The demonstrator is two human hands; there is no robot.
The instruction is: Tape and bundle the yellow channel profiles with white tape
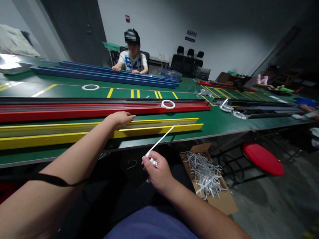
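Note:
My left hand [121, 119] rests palm down on the long yellow channel strip [159, 125] lying along the near edge of the green table [224, 121]; its fingers curl over the strip's top edge. My right hand [157, 171] is below the table edge, in front of my lap, fingers pinched on a thin white backing strip [163, 137]. That strip runs up and right from my fingers to the yellow channel.
Red [99, 111] and black [99, 99] channels lie behind the yellow one, with a white tape roll [167, 104] on the red. Blue channels [107, 74] lie before a seated person [132, 56]. A cardboard box of white strips [206, 176] and a red stool [263, 158] stand at right.

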